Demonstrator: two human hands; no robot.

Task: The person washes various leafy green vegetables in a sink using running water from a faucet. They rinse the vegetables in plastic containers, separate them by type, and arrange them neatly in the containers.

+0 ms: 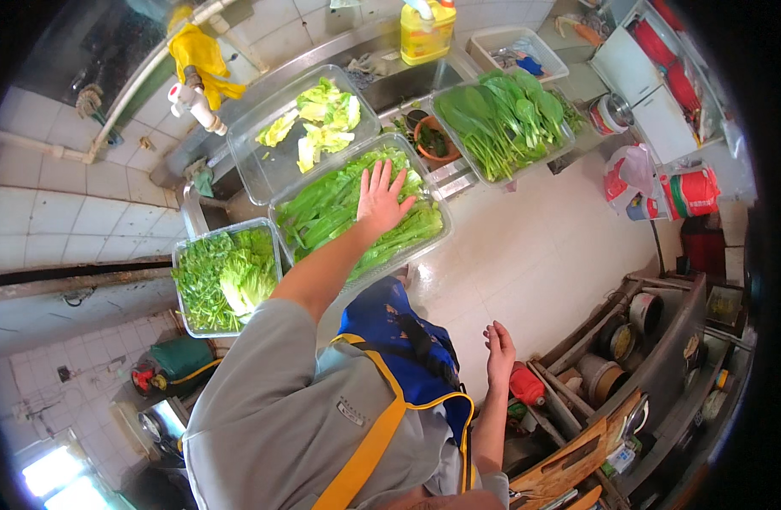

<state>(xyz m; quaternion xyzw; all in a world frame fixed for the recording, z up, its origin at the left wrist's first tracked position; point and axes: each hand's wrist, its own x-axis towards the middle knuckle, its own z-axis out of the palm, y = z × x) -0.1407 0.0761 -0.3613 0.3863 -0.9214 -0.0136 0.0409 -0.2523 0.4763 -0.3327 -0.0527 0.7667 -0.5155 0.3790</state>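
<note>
My left hand (pixel 384 199) lies palm down with spread fingers on long green leafy lettuce (pixel 326 207) in a clear plastic tub (pixel 444 220). My right hand (pixel 500 349) hangs beside my body, loosely curled, with nothing visible in it. Behind the lettuce tub, another clear tub (pixel 247 143) holds loose pale yellow-green leaves (pixel 326 118). At the left, a smaller clear tub (pixel 279 255) holds fine green herbs (pixel 202 268) and a pale lettuce head (pixel 247 284). Further right, leafy greens with long stems (pixel 502 115) fill one more tub (pixel 559 153).
A metal sink (pixel 416 83) runs behind the tubs, with a yellow jug (pixel 426 32) on its edge. A tap (pixel 199 108) and yellow rubber gloves (pixel 202 54) are at the upper left. An orange bowl (pixel 451 153) stands between tubs. Wooden shelving with pots (pixel 604 376) is at the lower right.
</note>
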